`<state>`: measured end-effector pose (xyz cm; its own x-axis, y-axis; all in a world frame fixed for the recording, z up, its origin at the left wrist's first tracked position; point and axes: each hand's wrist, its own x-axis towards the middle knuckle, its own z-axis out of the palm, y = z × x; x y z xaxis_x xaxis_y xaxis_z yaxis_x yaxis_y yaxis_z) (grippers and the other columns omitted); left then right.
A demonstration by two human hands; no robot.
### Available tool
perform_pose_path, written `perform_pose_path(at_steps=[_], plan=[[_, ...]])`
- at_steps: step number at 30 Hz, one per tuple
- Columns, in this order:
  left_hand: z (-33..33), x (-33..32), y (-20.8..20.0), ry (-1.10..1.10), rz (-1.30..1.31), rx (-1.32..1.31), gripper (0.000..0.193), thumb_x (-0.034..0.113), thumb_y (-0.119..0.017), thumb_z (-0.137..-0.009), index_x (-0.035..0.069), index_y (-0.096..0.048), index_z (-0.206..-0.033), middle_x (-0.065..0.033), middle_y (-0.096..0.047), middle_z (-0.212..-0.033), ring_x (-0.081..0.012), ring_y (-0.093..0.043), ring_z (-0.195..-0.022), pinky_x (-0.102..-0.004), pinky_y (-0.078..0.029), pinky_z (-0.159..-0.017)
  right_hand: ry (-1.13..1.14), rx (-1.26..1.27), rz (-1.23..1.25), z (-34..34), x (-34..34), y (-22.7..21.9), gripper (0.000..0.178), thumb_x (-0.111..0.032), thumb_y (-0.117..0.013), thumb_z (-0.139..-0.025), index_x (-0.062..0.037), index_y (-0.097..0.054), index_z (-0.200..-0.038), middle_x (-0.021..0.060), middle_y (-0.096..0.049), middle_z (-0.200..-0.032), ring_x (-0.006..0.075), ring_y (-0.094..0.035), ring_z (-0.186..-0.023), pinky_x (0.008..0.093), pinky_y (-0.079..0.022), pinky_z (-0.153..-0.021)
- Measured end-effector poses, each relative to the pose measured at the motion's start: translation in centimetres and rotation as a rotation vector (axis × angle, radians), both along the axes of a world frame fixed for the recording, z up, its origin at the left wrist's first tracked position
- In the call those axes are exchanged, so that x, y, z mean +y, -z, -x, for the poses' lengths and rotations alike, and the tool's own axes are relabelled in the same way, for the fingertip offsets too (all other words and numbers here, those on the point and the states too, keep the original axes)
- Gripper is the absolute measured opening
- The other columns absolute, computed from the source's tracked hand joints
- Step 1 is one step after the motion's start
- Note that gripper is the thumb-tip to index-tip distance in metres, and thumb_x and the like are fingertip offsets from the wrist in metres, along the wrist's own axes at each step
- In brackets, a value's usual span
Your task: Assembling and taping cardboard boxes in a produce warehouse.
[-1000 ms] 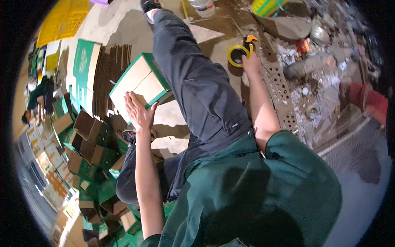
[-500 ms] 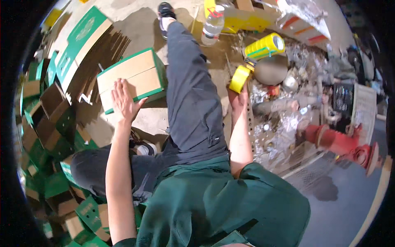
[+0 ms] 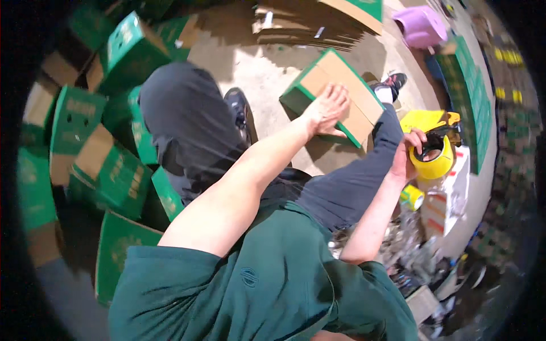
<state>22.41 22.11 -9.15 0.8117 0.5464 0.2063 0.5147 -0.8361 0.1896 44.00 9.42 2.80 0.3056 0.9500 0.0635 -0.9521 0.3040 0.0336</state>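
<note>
A brown cardboard box with green edges sits on the floor beside my right shin, its flaps closed along a centre seam. My left hand lies on its top face, fingers extended and the thumb over the near green edge. To the right of my right leg, my right hand grips a tape dispenser with a wide yellow tape roll. The dispenser's dark body shows behind the roll, apart from the box. Part of my right hand's grip is hidden by the roll.
Green cartons are heaped on my left. Flattened cardboard lies stacked ahead. A purple stool-like object stands far right. A spare yellow tape roll and plastic litter lie near my right arm.
The view has swung left, bringing more cartons into sight. My right hand has lifted the tape dispenser forward, closer to the box. My left hand stays on the box top.
</note>
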Motion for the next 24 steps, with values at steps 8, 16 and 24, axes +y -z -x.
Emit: perform_pose_path(at_steps=[8, 16, 24], plan=[[1.4, -0.1, 0.5, -0.034, -0.073, 0.001, 0.11, 0.085, -0.063, -0.071, 0.003, -0.052, -0.145, -0.0229, -0.047, -0.152, -0.041, -0.037, -0.146, -0.0624, -0.024, -0.122, -0.42, -0.847, 0.413, 6.5, 17.0, -3.3, 0.045, -0.033, -0.057, -0.107, -0.0058, -0.056, -0.143, 0.016, -0.06, -0.142, 0.0277, -0.066, -0.112, 0.0466, -0.053, -0.1], [-0.1, -0.2, 2.4, -0.028, -0.105, 0.087, 0.111, 0.087, -0.053, -0.076, -0.001, -0.051, -0.144, -0.0255, -0.048, -0.149, -0.0463, -0.037, -0.144, -0.0721, -0.025, -0.114, -0.712, -1.932, 0.699, 14.3, 30.8, -0.7, 0.047, -0.046, -0.065, -0.101, -0.0068, -0.067, -0.126, 0.0025, -0.07, -0.099, 0.0123, -0.067, -0.083, 0.0253, -0.052, -0.068], [-3.4, -3.0, 3.4, -0.232, -0.131, 0.043, 0.092, 0.077, -0.049, -0.088, 0.006, -0.05, -0.147, -0.0261, -0.039, -0.158, -0.0502, -0.03, -0.147, -0.0732, -0.022, -0.116, -1.072, -2.952, -0.447, 18.9, 36.3, 2.6, 0.054, -0.046, -0.06, -0.1, -0.0049, -0.067, -0.135, 0.0123, -0.073, -0.114, 0.021, -0.071, -0.104, 0.0316, -0.052, -0.096]])
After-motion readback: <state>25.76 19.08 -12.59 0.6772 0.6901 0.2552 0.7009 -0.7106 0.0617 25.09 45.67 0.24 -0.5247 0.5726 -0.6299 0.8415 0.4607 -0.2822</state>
